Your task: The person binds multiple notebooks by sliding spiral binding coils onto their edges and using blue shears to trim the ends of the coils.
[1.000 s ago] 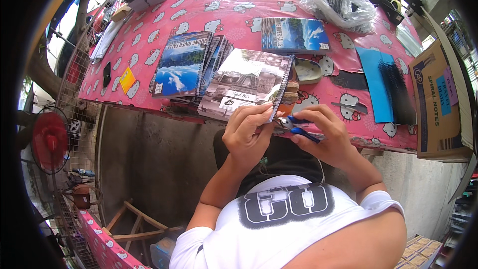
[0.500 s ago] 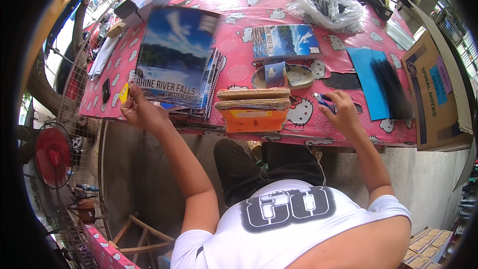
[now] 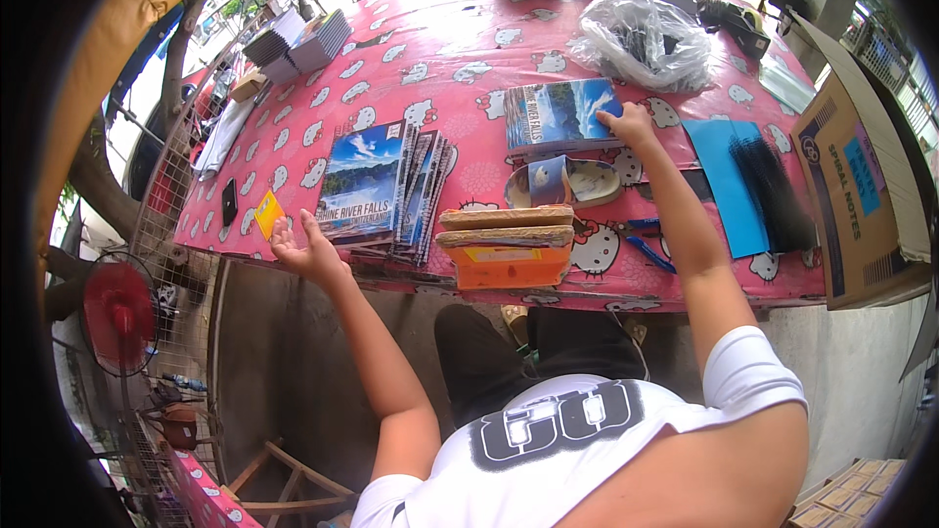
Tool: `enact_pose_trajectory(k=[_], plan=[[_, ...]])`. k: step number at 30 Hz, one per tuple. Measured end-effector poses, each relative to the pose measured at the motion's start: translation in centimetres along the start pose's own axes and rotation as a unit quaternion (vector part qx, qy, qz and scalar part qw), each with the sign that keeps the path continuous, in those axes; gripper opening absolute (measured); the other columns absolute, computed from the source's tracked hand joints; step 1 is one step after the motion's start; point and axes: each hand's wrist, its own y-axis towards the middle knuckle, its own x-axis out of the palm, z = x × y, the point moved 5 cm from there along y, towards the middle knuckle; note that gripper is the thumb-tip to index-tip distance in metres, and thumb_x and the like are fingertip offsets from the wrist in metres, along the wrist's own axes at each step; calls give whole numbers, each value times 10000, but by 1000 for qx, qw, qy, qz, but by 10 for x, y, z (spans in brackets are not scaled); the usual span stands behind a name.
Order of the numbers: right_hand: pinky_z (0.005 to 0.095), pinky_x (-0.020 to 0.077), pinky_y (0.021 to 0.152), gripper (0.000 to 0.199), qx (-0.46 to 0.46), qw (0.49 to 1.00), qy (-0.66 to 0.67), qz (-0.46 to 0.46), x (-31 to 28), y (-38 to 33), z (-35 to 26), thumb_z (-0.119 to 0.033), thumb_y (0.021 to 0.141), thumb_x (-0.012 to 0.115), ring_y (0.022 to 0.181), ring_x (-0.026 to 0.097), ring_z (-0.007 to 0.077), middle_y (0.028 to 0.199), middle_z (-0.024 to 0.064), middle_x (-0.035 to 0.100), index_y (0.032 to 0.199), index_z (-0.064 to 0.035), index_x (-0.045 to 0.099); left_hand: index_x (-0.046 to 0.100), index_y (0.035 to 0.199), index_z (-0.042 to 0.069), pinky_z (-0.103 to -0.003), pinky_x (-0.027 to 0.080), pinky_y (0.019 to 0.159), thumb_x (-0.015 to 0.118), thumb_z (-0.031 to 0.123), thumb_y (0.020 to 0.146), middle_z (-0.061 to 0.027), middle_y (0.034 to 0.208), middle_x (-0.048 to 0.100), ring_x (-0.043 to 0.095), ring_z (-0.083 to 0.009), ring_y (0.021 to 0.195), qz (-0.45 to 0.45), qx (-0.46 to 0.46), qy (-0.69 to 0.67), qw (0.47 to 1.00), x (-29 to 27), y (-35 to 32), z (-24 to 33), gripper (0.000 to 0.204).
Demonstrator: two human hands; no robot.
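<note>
My right hand (image 3: 631,125) reaches across the table, its fingers closed on the right edge of the top notebook (image 3: 562,110) in a small pile with blue landscape covers; no coil shows on it. My left hand (image 3: 311,250) is open, palm up and fingers apart, holding nothing. It hovers beside a yellow card (image 3: 268,215) and the near corner of a pile of spiral notebooks (image 3: 362,181) with the same landscape cover. Blue-handled pliers (image 3: 649,242) lie on the table below my right forearm.
An orange wooden block stand (image 3: 509,259) stands at the near edge, with an oval dish (image 3: 587,179) behind it. Blue sheets and black coils (image 3: 758,186) lie right, beside a cardboard box (image 3: 861,196). Farther back are a plastic bag (image 3: 646,34), more notebooks (image 3: 298,44) and a phone (image 3: 229,202).
The spiral notebook near my left hand now lies on the pile, let go. My right hand has put down the pliers and moved up to the uncoiled pile.
</note>
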Motion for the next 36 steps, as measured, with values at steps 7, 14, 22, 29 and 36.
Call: enact_pose_trajectory(k=[7,14,22,29,36], plan=[[406,513,779,475,-119,979,99,136,-83,-60,-41,-232,802,735,920,637,362,997,192,631,1067,3,419,461,1237,2,-330,434,963,683,21,828,-140,1312,467,475,-230,1205,-199,-16,-211,957,30,-55,101,467],[340,490,806,348,-372,795,479,-11,-104,-214,-85,15,868,593,896,613,234,1001,129,619,1157,13,399,589,1063,-3,-225,443,772,676,68,855,-35,1002,644,566,-87,866,-459,-42,-172,871,63,-108,149,237],[364,464,882,538,-347,817,423,-183,-20,-233,-52,121,864,469,1011,577,310,1148,244,537,1353,-3,281,485,1241,28,-297,417,931,744,46,781,-91,1171,591,542,-162,1063,-464,-114,-175,861,46,-124,112,529],[404,419,962,914,-271,894,336,-120,-19,-261,-51,-37,700,772,1174,469,368,1254,244,432,1382,-42,163,295,1387,8,-337,364,1042,841,4,613,-147,1324,453,464,-227,1197,-439,-245,-147,852,44,-163,39,947],[413,465,880,423,-364,912,153,106,-86,-168,23,-244,673,816,1002,567,366,1018,175,600,1001,-38,645,251,1438,15,-380,267,1091,820,40,655,-147,1433,337,349,-237,1306,-389,-31,-159,907,40,-144,79,968]])
